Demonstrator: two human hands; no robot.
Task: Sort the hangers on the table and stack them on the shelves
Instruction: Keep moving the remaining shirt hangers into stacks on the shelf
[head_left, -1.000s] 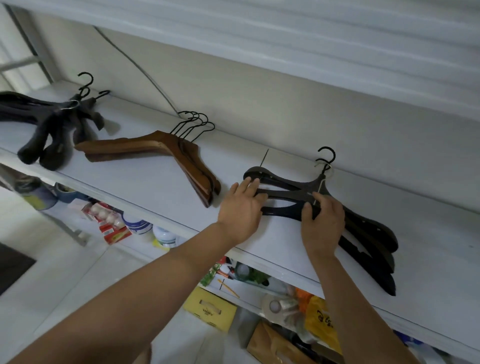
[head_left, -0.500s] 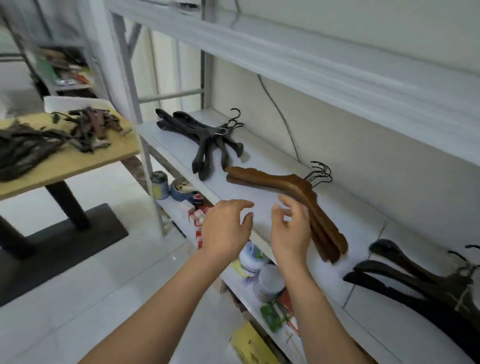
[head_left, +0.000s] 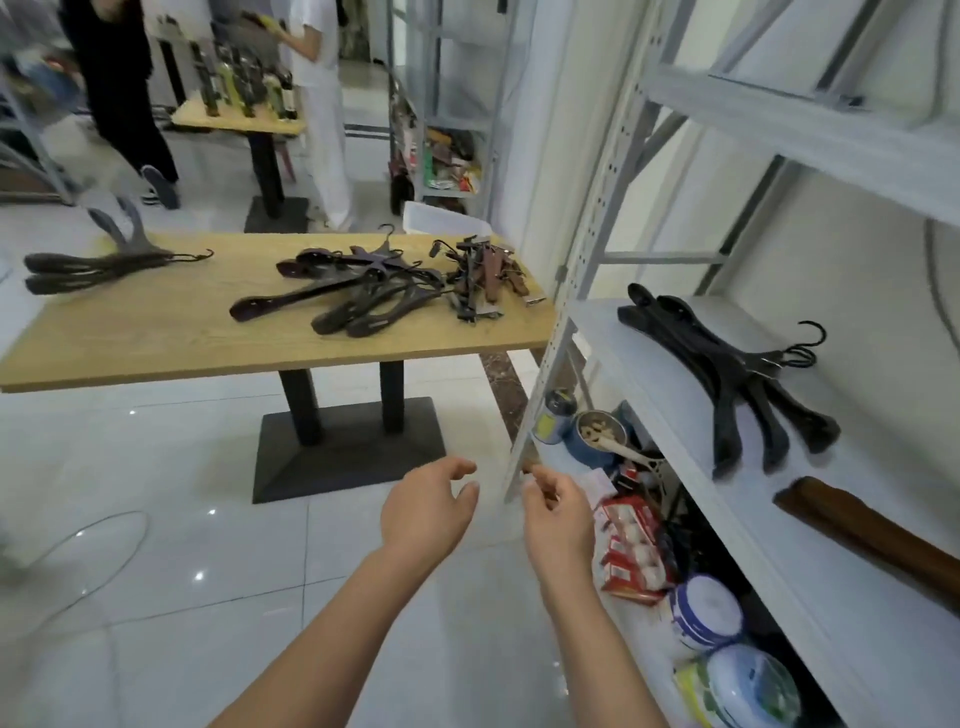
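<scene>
our left hand (head_left: 423, 512) hangs above the pale floor tiles, its fingers (head_left: 460, 467) loosely spread and slightly bent, grasping nothing. our right hand (head_left: 558, 519) is just beside it, fingers (head_left: 540, 475) softly curled and released too, their tips near the lower end of the perforated grey metal upright (head_left: 571, 291); we cannot tell whether they touch it.

far ahead, the light wood-grain worktop (head_left: 156, 338) carries the unsorted hangers. a flat stack of dull dark hangers (head_left: 98, 262) sits at its far left. a loose heap of glossy dark curved hangers (head_left: 363, 296) fills the middle. at the right end is a tangle of short brown clip hangers (head_left: 483, 275) with metal parts.

on the right, the white shelf (head_left: 675, 374) holds a fanned stack of thick black hangers (head_left: 727, 374), hooks towards the wall. nearer on that shelf lies the smooth arm of a brown wooden hanger (head_left: 872, 530).
</scene>
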